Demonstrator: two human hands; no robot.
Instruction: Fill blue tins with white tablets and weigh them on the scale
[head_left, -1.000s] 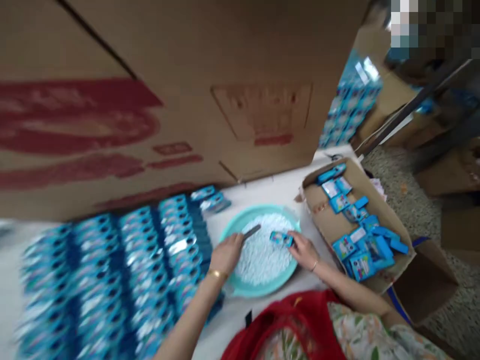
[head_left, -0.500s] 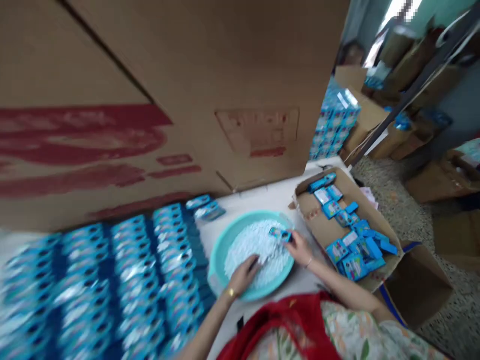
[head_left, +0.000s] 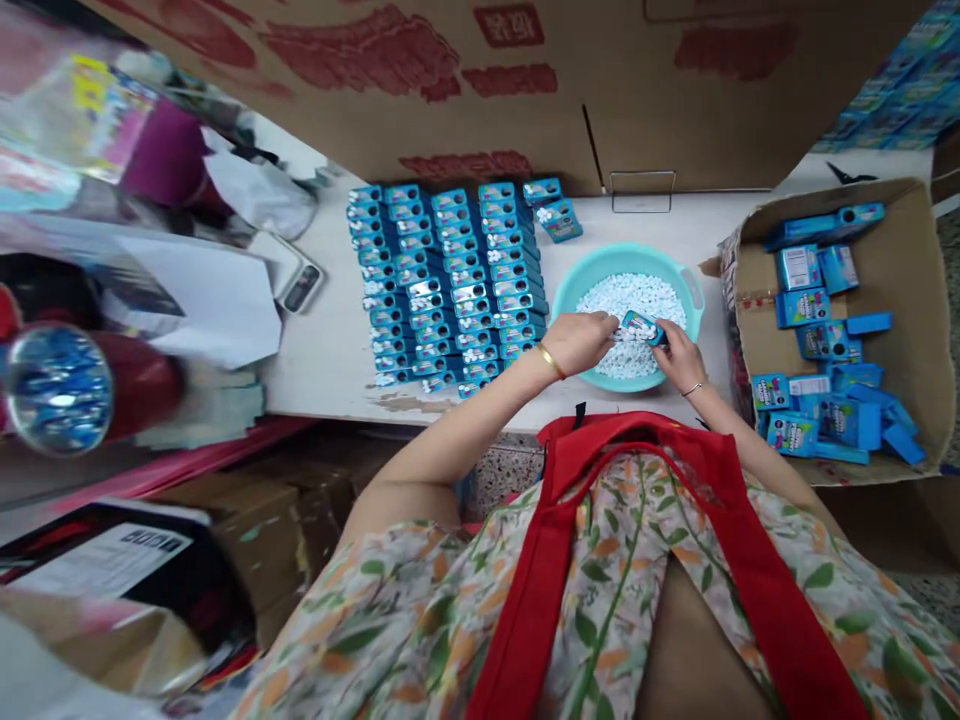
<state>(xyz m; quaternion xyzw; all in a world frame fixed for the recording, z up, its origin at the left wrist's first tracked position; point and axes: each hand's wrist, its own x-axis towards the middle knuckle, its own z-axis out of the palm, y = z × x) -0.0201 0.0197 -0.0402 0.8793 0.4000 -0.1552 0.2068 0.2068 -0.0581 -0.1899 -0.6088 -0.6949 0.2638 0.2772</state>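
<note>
My right hand [head_left: 679,362] grips a small blue box [head_left: 642,326] by its right end, over a turquoise basin [head_left: 568,286]. White pellets show at the box's left end. My left hand [head_left: 582,343] is closed in a pinch beside that end; what its fingers hold, if anything, I cannot make out. Inside the basin lies a heap of small white pellets [head_left: 626,292]. Left of the basin stand rows of blue boxes [head_left: 469,292] with round holes in their tops, many showing white pellets. Two more boxes [head_left: 561,220] sit behind the basin's left side.
A cardboard tray [head_left: 832,190] with several blue boxes is on the right. A large carton [head_left: 600,60] walls off the back. On the left are a digital scale [head_left: 301,287], white paper [head_left: 202,290] and a red container [head_left: 142,385]. Dark scissors [head_left: 851,174] lie behind the tray.
My view has swung left and downward. My left hand has risen from the pellets to the box's left end. The box stays in my right hand, now closer to my left.
</note>
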